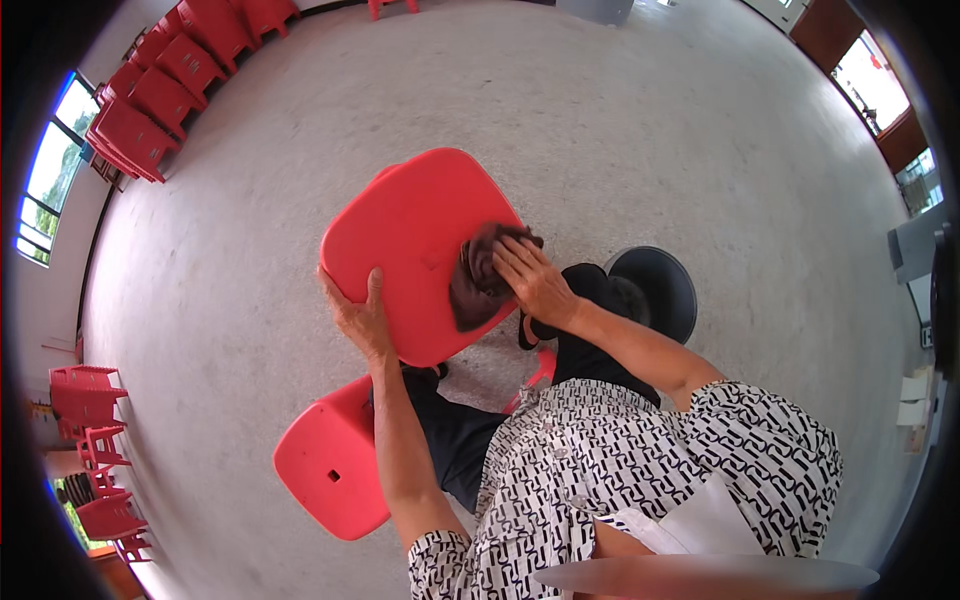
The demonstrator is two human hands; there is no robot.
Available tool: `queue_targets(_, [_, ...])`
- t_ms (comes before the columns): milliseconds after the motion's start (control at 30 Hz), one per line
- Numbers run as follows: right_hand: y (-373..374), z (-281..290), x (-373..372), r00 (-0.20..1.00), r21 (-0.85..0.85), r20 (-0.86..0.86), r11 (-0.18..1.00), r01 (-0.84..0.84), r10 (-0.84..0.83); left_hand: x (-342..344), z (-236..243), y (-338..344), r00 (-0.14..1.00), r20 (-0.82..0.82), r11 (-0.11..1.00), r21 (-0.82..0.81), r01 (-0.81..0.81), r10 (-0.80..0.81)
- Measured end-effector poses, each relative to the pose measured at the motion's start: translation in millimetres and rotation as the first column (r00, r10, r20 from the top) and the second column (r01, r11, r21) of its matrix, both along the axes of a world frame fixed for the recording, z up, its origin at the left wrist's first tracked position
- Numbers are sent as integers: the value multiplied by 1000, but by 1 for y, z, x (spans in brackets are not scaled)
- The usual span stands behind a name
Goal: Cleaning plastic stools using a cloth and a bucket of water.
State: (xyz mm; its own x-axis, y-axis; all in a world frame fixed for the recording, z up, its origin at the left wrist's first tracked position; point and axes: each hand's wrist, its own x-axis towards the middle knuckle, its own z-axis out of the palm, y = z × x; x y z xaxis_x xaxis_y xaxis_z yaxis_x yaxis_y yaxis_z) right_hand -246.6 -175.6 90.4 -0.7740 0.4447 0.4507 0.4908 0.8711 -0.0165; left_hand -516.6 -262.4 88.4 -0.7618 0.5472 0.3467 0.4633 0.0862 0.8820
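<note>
The right grip lies spread over one dark brown cloth; whether its fingers clasp it, I cannot tell. The left grip holds the edge of one large red seat, thumb on its face; the cloth rests on that seat, before the person's knees. Near them stand a second red seat, with one hole, and one black bucket. The floor is grey and scuffed; red chairs, too overlapped to count, line the left wall.
</note>
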Motion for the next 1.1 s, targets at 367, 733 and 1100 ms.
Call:
queue_targets(367, [74, 47, -51, 979, -14, -206, 1000, 4, -7, 18, -2, -10, 995, 94, 997, 74, 25, -32])
queue_targets(733, [22, -24, 32, 999, 96, -26, 995, 27, -25, 19, -26, 6, 999, 7, 997, -54, -54, 54])
queue_targets(1100, [76, 33, -78, 930, -51, -367, 999, -2, -17, 49, -10, -28, 996, -45, 986, -140, -86, 81])
